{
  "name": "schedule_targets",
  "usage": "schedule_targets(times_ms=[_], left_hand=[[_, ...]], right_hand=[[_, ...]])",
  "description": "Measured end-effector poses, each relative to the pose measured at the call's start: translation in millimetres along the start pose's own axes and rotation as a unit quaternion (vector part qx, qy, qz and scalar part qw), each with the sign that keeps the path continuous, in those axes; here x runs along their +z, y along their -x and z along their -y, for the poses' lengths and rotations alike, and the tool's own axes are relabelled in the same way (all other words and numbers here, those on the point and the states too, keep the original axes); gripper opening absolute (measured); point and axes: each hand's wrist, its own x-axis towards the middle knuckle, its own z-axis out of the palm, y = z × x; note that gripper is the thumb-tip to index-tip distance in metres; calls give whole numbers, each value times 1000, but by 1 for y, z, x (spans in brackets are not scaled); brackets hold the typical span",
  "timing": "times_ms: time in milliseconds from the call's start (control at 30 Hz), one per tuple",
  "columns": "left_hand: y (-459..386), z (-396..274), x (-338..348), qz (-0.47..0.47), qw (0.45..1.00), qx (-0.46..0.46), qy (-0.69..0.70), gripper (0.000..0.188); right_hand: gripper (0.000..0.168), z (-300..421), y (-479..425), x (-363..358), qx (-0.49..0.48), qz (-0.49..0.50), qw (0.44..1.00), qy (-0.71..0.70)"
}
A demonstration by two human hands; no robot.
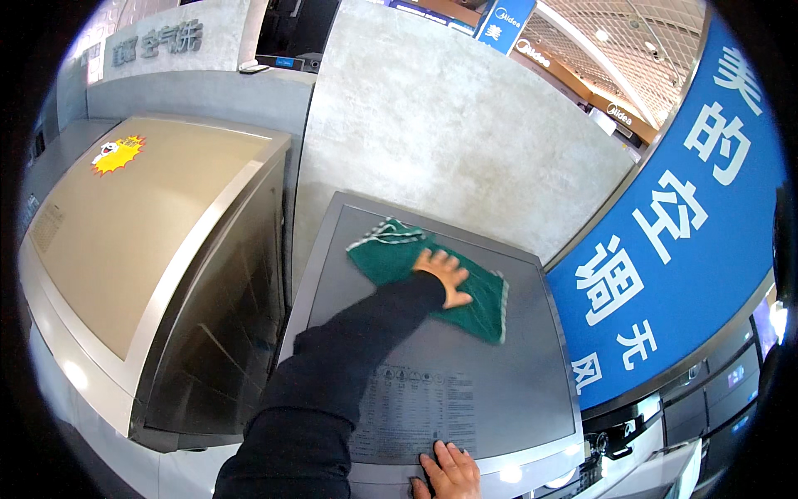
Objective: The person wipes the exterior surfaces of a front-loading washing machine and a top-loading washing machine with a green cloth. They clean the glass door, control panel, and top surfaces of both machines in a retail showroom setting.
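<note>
A green cloth (386,259) with white-edged borders lies spread across the far part of a grey appliance's top panel (517,393). My left hand (444,274) is flat on the middle of it, palm down and fingers apart. A dark sleeve covers that arm, which stretches over the panel from the lower left. At the panel's front edge, my right hand (454,474) rests with its fingertips on the top, beside a printed chart (414,411). Part of the right hand is cut off by the picture's lower rim.
To the left stands a second appliance with a beige top (168,212) and a yellow starburst sticker (118,156). A grey concrete-look wall (449,125) rises behind. A blue sign panel (673,206) with white writing borders the right side.
</note>
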Motion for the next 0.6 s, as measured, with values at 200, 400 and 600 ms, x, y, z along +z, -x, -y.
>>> schedule_targets(times_ms=[200, 400, 600], left_hand=[[22, 113, -23, -54, 943, -328, -8, 74], [25, 130, -20, -95, 924, -369, -27, 71], [21, 50, -2, -48, 981, -183, -47, 67]], right_hand=[[38, -2, 3, 2, 15, -1, 1000, 5], [43, 3, 4, -1, 13, -5, 1000, 6], [61, -6, -8, 12, 49, 16, 999, 10]])
